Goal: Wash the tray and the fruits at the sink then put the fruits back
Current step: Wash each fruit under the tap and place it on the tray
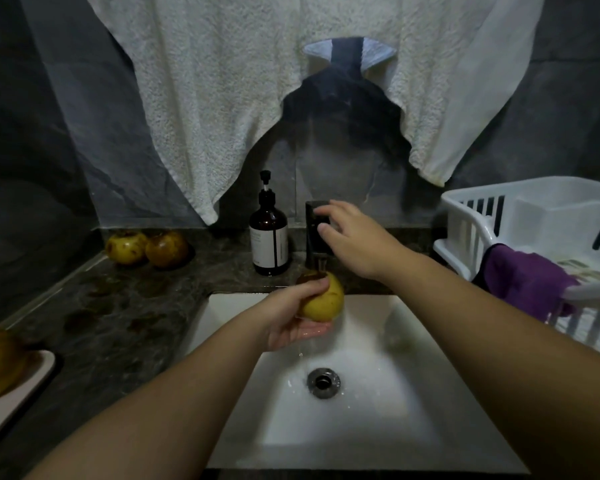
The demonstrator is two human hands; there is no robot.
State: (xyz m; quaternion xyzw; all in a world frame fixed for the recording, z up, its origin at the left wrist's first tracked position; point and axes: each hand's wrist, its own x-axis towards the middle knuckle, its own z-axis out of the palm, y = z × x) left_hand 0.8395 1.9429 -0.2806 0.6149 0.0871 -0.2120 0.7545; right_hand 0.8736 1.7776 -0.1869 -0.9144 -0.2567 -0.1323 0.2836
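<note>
While your left hand (293, 317) grips the fruit (323, 301) right under the spout, over the sink (430, 393), your right hand (352, 233) reaches beyond it, fingers loosely curled on the tap (314, 230).

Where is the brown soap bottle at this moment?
In the head view, the brown soap bottle stands upright on the dark counter behind the sink, just left of the faucet and right of the two fruits by the wall.

Glossy white sink (409, 327), metal drain (323, 382); rough terry towel (222, 98); plastic rack (499, 216); bottle (268, 233) probably glass.
</note>
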